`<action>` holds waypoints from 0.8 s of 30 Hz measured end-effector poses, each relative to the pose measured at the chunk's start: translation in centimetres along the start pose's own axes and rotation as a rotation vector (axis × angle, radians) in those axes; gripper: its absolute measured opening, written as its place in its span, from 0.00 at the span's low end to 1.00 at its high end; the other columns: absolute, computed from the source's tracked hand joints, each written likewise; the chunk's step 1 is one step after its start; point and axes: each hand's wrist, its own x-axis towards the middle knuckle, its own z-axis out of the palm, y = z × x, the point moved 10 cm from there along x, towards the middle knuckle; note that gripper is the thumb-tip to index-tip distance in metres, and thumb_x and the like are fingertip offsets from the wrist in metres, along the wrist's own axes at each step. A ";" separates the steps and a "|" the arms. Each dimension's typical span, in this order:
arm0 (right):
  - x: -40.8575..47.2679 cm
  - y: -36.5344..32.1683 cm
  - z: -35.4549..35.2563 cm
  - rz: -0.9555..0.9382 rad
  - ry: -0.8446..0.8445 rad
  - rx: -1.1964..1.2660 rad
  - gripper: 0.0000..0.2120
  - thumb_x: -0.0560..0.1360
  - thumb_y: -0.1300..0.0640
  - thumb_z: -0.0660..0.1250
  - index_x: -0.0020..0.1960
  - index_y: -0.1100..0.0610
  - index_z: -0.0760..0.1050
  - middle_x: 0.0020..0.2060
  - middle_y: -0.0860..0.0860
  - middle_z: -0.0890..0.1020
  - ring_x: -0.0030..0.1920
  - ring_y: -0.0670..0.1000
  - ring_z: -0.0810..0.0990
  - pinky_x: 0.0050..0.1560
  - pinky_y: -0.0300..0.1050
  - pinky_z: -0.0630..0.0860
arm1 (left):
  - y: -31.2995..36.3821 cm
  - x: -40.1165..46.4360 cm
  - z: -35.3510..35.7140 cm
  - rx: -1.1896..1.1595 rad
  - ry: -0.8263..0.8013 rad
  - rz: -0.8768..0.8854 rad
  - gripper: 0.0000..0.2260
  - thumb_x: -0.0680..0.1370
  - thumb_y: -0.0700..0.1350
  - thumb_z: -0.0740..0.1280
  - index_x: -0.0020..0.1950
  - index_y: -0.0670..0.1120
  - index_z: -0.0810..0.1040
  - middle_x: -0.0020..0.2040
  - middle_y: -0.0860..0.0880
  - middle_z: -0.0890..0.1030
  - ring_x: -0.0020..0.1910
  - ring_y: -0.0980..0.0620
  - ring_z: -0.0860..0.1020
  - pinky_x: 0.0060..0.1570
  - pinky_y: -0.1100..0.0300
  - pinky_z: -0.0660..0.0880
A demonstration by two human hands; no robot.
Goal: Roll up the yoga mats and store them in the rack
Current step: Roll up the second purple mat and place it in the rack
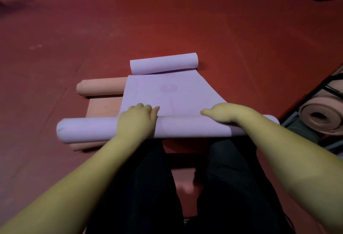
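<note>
Beside the rack (313,101) holding a pink roll (321,116), both hands' fingers (148,109) press the purple mat (167,92).

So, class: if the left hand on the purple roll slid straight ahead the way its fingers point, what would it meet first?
The left hand would cross the flat purple mat and probably first meet that mat's curled far end, though depth is uncertain.

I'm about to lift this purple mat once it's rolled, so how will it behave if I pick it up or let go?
The purple mat probably stays floppy: its flat stretch sags between the two rolled ends. It may spring open if released, since the far end curls by itself and the left hand and right hand press the near roll. Being a cylinder, it would likely roll.
</note>
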 end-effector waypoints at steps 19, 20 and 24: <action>-2.0 0.3 -1.2 -0.139 0.658 -0.070 0.28 0.80 0.37 0.48 0.42 0.54 0.78 0.44 0.52 0.81 0.46 0.57 0.76 0.45 0.49 0.70 | 0.2 3.6 3.2 0.082 -0.278 -0.001 0.31 0.83 0.62 0.45 0.57 0.44 0.81 0.59 0.42 0.80 0.59 0.41 0.76 0.50 0.52 0.67; -2.7 0.4 -0.8 -0.162 0.726 -0.087 0.28 0.79 0.37 0.48 0.45 0.54 0.80 0.45 0.52 0.82 0.48 0.58 0.77 0.47 0.50 0.70 | 0.1 4.1 3.6 0.076 -0.323 -0.012 0.31 0.83 0.62 0.45 0.61 0.44 0.80 0.63 0.42 0.79 0.61 0.41 0.75 0.54 0.51 0.67; -3.4 0.7 -0.6 -0.157 0.822 -0.087 0.26 0.78 0.38 0.50 0.47 0.55 0.80 0.42 0.53 0.83 0.45 0.60 0.79 0.43 0.50 0.68 | -0.2 5.1 5.5 0.032 -0.505 -0.036 0.32 0.83 0.62 0.45 0.70 0.41 0.74 0.71 0.40 0.73 0.69 0.40 0.70 0.68 0.49 0.65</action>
